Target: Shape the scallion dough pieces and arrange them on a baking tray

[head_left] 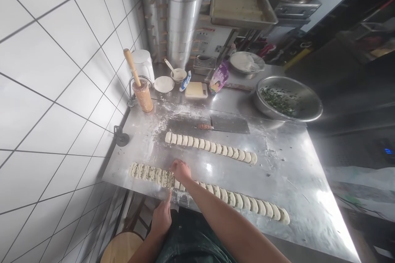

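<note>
Reaching with the right hand (pixel 181 170) over the near row of sliced dough (pixel 259 206), by the front edge of the steel table (pixel 308 164), fingers drawn narrow over the slices; cannot tell whether pinching one. Pointing with the left hand (pixel 161 215) from the front edge, index fingertip at the near side of the row, touching or just beside it; cannot tell whether holding anything. Toward the row's left end, green-flecked spirals facing up; toward the right, smooth pale tops. Beyond, a shorter far row of sliced dough (pixel 212 146), then a broad-bladed knife (pixel 230 125) lying flat. At the back right, in a large steel bowl (pixel 305 102), chopped greens (pixel 276 99). Along the back, from the left: a tan cylinder (pixel 144 98) with a wooden rod (pixel 131 65) upright in its top, a white jar (pixel 143 63), a shallow dish (pixel 164 92) of white powder (pixel 163 84), a small bowl (pixel 179 80) with a spoon (pixel 169 65) inside, a white tray (pixel 205 90) under a pale yellow block (pixel 194 89), a steel box (pixel 204 63) with unclear contents, a purple packet (pixel 219 77), and a metal bowl (pixel 247 74) of something white. Higher up, a rectangular pan (pixel 240 6) with a brownish bottom.
</note>
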`<state>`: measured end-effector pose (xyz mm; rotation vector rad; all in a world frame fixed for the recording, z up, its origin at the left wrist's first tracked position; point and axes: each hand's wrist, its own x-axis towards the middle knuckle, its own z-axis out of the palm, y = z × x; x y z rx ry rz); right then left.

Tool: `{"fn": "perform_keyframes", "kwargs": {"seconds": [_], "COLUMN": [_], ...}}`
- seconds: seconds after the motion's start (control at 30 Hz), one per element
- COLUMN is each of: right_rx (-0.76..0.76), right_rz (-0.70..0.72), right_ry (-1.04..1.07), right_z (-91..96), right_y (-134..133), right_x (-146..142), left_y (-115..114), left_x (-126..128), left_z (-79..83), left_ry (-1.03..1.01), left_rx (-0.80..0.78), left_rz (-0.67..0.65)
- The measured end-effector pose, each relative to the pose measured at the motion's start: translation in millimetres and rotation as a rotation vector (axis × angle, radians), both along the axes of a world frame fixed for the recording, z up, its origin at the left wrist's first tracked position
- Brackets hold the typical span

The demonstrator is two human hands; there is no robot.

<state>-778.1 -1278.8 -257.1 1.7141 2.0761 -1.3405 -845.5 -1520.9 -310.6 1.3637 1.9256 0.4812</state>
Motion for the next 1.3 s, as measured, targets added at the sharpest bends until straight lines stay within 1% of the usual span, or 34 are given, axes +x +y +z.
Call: {"fn": "perform_keyframes", "kwargs": {"seconds": [0.07, 0.17, 0.23, 0.3, 0.37, 0.43, 0.57, 0.7, 0.8, 0.87, 0.97, 1.07, 1.2, 1.3], "right_rx": [-0.079, -0.169, -0.176, -0.165, -0.152, -0.132, -0.054, 0.032, 0.036, 0.002, -0.100, -0.173, -0.173, -0.165], "right_rz": [0.021, 0.038, 0.025, 0.008, 0.001, 0.000, 0.000, 0.000, -0.007, -0.015, -0.005, 0.012, -0.008, -0.019], "right_ry": [0.034, 0.079, 0.084, 0.067, 0.045, 0.024, -0.020, -0.019, 0.001, 0.017, 0.070, 0.147, 0.147, 0.101], "right_z": [5.1, 12.3, 15.4, 16.8, 16.2, 13.4, 2.7, -7.0, -6.6, -2.4, 5.9, 10.8, 9.5, 5.2], "right_y": [5, 12, 15, 16, 15, 13, 7, 0, -2, 0, 6, 13, 17, 16], "right_x": [6, 21, 32, 39, 42, 40, 33, 31, 31, 32, 38, 52, 73, 79], "left_y": [0, 2, 5, 8, 11, 13, 14, 12, 10, 9, 6, 5, 8, 12], "left_x": [-1, 0, 4, 9, 14, 19, 26, 28, 27, 26, 25, 25, 33, 42], "left_z": [7.2, 24.6, 34.8, 40.4, 40.7, 36.9, 24.4, 11.5, 5.1, 4.0, 8.9, 20.3, 34.9, 38.3], "left_ry": [0.012, 0.007, -0.005, -0.013, -0.022, -0.031, -0.061, -0.106, -0.088, -0.051, -0.002, 0.023, 0.011, 0.000], "left_rx": [0.014, 0.051, 0.049, 0.024, -0.008, -0.035, -0.072, -0.050, -0.026, -0.013, 0.020, 0.062, 0.076, 0.028], "left_rz": [-0.010, -0.058, -0.090, -0.117, -0.133, -0.127, -0.076, -0.020, -0.021, -0.027, -0.034, -0.064, -0.133, -0.169]}}
